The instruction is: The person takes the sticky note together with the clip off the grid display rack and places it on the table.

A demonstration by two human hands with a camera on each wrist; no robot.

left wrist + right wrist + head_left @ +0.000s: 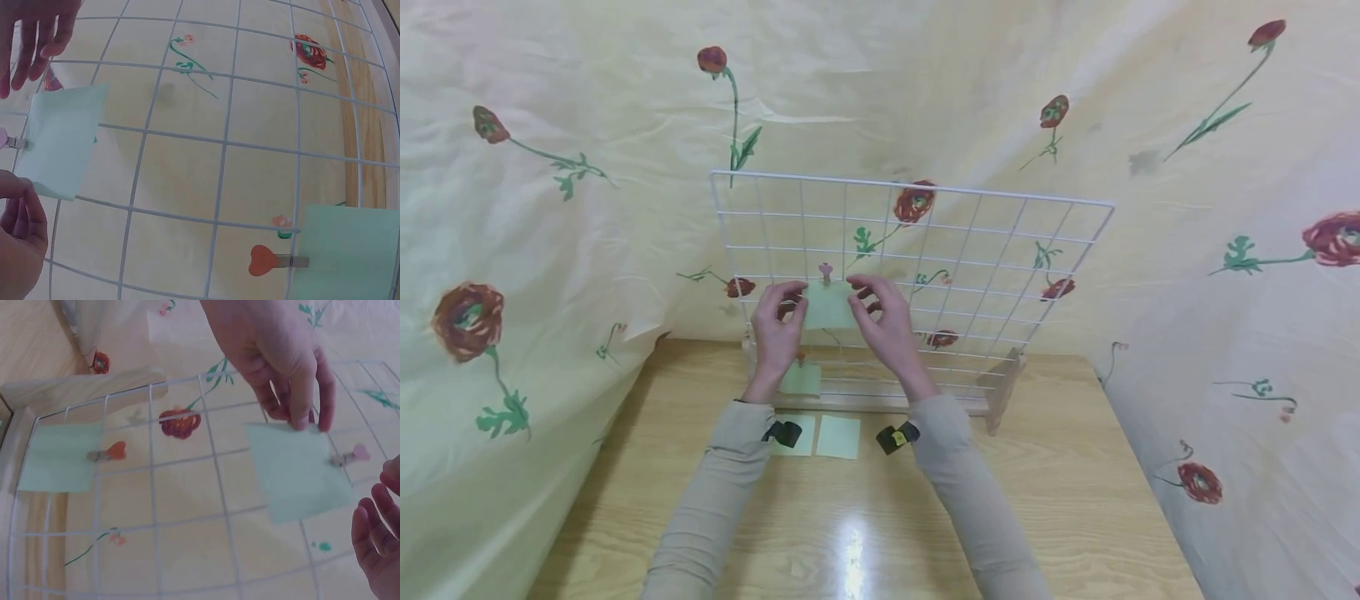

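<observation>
My left grip [775, 325] pinches the left edge of a green note [829, 305], which hangs between my two grips on the grid [1000, 196]; my right grip [883, 321] is parted, its fingers just beside the note's right edge, and I can't make out contact. A pink clip [826, 271], just above and between the grips, sits at the note's top edge. I reckon a light left pinch avoids creases, with the right fingers merely steadying the far edge while I square it to the grid. The lower note [805, 379], under my left grip with a red clip [263, 260], makes a fair guide. Loose notes [838, 437] lie farther below on the surface [1075, 500].
</observation>
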